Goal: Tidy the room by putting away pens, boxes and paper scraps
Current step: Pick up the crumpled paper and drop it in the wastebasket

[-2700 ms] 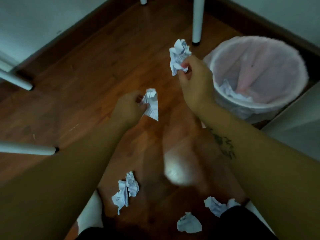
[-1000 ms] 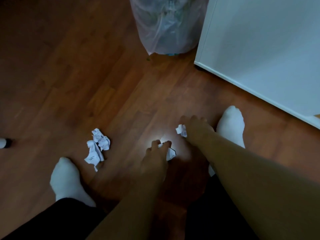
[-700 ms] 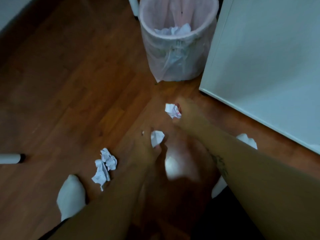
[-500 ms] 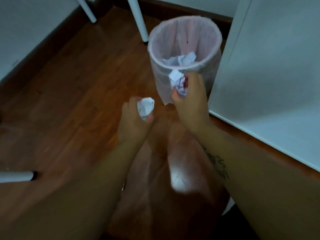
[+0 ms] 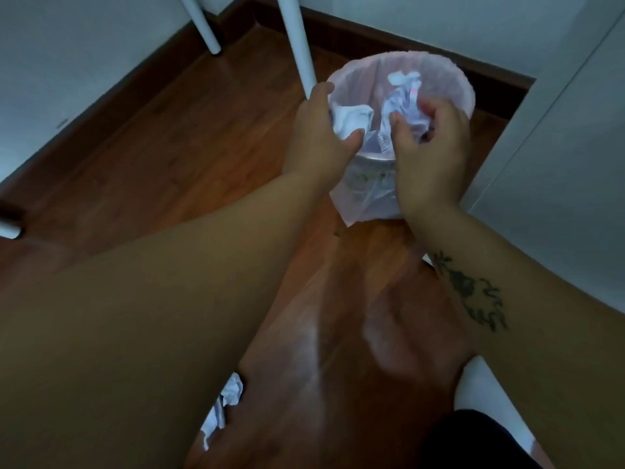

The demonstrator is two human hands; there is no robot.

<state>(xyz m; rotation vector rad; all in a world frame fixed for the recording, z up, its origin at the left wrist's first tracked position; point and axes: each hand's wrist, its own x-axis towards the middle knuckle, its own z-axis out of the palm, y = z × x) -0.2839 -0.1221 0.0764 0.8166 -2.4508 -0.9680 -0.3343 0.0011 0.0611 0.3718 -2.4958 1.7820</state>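
Observation:
A round bin (image 5: 449,74) lined with a thin pink bag stands on the wooden floor, with crumpled paper (image 5: 404,77) inside. Both my hands are over its near rim. My left hand (image 5: 319,137) grips a crumpled white paper scrap (image 5: 350,121) between thumb and fingers. My right hand (image 5: 429,154) holds a second crumpled scrap (image 5: 404,108) above the bin's opening, fingers loosely curled around it. More crumpled paper (image 5: 225,406) lies on the floor near my left forearm, partly hidden by it.
A white cabinet side (image 5: 558,130) stands just right of the bin. White furniture legs (image 5: 299,42) rise directly behind the bin's left rim, another (image 5: 203,25) further left. Grey walls with dark skirting close the corner. My white sock (image 5: 480,387) shows at lower right.
Both hands have lifted from the floor with a paper scrap each and moved forward over the bin's rim. The view has tilted up from the floor to the bin.

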